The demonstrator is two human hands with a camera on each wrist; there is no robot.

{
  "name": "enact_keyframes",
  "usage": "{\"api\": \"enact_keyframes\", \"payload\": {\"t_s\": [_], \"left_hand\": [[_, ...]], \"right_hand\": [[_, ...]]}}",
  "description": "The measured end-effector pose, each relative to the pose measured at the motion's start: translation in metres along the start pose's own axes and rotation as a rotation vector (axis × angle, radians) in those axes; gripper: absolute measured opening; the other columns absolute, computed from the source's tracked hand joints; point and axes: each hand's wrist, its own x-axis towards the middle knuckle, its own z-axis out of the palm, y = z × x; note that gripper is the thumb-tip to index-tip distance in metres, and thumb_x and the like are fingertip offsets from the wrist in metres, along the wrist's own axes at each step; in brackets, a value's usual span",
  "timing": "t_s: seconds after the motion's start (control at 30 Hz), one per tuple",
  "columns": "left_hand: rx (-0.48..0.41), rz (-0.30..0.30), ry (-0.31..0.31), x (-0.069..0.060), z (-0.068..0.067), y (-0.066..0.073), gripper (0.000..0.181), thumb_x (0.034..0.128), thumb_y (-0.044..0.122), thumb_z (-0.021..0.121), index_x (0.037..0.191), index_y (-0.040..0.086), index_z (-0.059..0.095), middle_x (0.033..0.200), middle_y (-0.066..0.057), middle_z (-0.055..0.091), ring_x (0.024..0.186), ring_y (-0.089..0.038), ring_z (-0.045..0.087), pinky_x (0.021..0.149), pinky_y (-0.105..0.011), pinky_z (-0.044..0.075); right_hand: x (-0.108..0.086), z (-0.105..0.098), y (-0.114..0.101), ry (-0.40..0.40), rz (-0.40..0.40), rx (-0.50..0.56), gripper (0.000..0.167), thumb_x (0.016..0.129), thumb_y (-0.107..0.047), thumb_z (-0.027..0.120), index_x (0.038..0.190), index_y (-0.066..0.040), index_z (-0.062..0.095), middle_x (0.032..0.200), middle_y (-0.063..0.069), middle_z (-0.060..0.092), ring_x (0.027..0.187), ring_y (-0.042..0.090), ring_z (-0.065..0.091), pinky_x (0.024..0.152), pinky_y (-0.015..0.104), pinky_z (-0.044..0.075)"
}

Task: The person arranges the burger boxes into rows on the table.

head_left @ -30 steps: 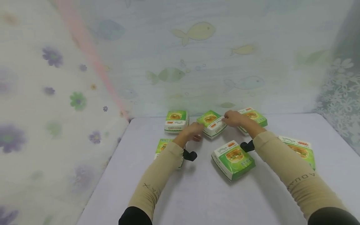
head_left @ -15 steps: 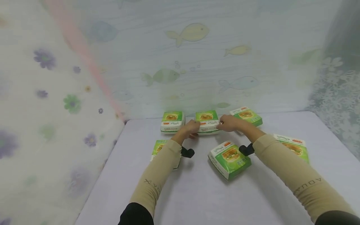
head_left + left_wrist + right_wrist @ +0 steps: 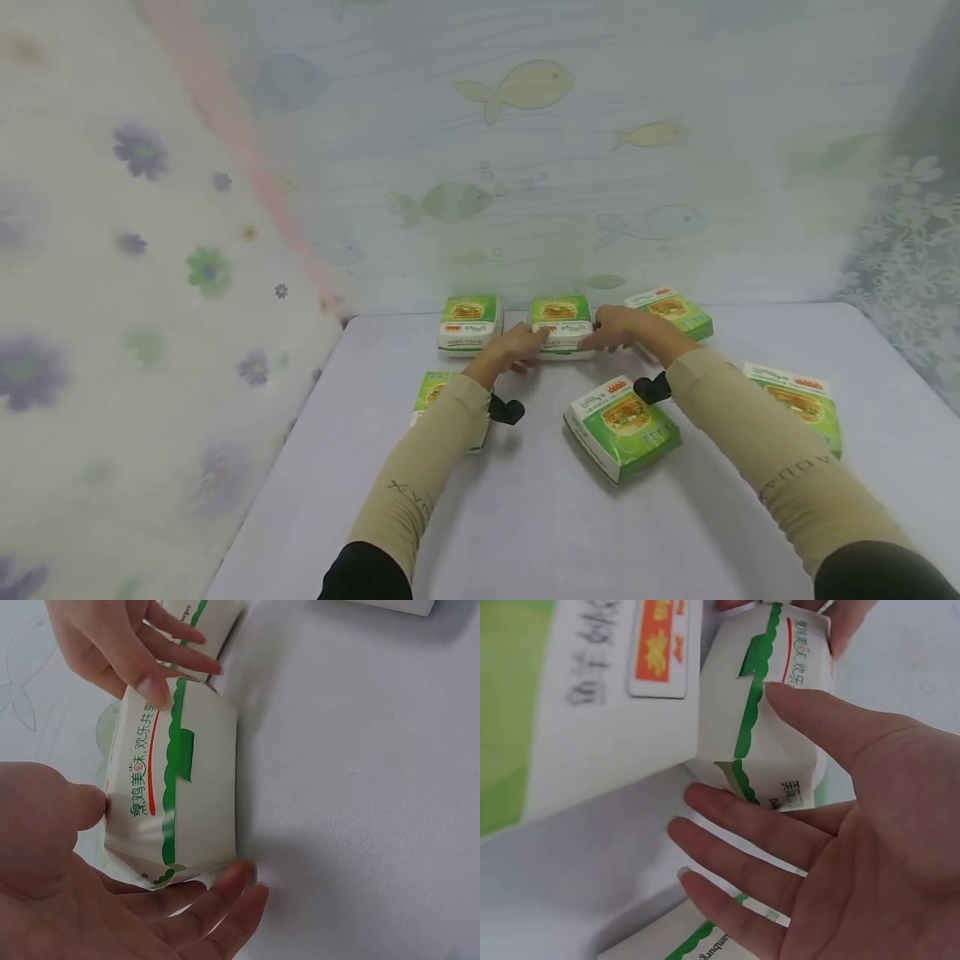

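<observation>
A green and white burger box lies at the middle of the back row, its printed front squared toward me. My left hand touches its left end; in the left wrist view that hand's thumb meets the upper edge and the fingers extend past the lower corner. At the right end is my right hand. Its thumb lies against the front face in the right wrist view, while the other fingers spread out, fairly straight, beside the box's end.
Matching boxes stand at back left, back right, front centre and far right. Another box is partly covered by my left sleeve. A fish-patterned curtain hangs behind the white table.
Between my hands, the middle box has turned from a slant to square with the back-left box. My right hand has shifted slightly to the front along its end. The other boxes stayed put.
</observation>
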Motion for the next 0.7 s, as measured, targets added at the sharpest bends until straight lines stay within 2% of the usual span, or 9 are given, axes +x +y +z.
{"api": "enact_keyframes", "payload": {"t_s": [0.2,0.43,0.57,0.7], "left_hand": [[-0.015,0.010,-0.011,0.001,0.000,0.000,0.054,0.1100,0.042,0.043,0.141,-0.002,0.046,0.120,-0.016,0.057,0.113,-0.034,0.061,0.092,-0.045,0.056],[-0.024,0.025,-0.011,0.002,0.004,0.004,0.052,0.1111,0.038,0.042,0.140,-0.005,0.046,0.110,-0.015,0.056,0.108,-0.034,0.060,0.091,-0.045,0.057],[-0.055,0.023,-0.007,0.001,0.006,0.006,0.052,0.1113,0.037,0.042,0.141,-0.005,0.045,0.112,-0.016,0.055,0.109,-0.036,0.060,0.093,-0.046,0.056],[-0.077,0.022,-0.008,0.000,0.008,0.005,0.049,0.1111,0.037,0.041,0.139,-0.004,0.047,0.114,-0.017,0.056,0.103,-0.033,0.060,0.094,-0.046,0.055]], "right_hand": [[0.014,0.001,0.000,-0.033,0.047,0.027,0.052,0.095,-0.044,0.070,0.114,0.003,0.057,0.108,0.019,0.070,0.101,0.033,0.069,0.090,0.047,0.056],[0.017,0.001,-0.005,-0.013,0.056,-0.034,0.055,0.095,-0.044,0.071,0.113,0.007,0.062,0.100,0.016,0.076,0.094,0.030,0.073,0.084,0.044,0.059],[0.015,0.002,-0.010,0.015,0.091,-0.074,0.059,0.093,-0.045,0.072,0.116,0.008,0.060,0.096,0.015,0.076,0.091,0.029,0.073,0.084,0.044,0.058],[0.014,0.005,-0.013,0.026,0.116,-0.085,0.062,0.092,-0.046,0.073,0.118,0.009,0.058,0.094,0.016,0.075,0.090,0.029,0.073,0.087,0.045,0.058]]}}
